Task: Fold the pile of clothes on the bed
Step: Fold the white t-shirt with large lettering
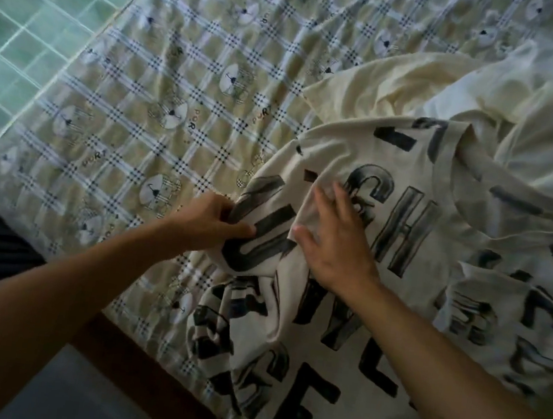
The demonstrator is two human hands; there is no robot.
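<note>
The lettered shirt [374, 341] lies on the bed [180, 77] at lower right of the frame, collar toward the right. The left hand [213, 224] pinches its frame-left edge. The right hand [336, 247] presses flat just beside it, fingers straight.

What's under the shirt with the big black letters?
The checked bedsheet runs under the lettered shirt, and a plain cream garment slips under its far edge. Anything beneath its middle is covered.
</note>
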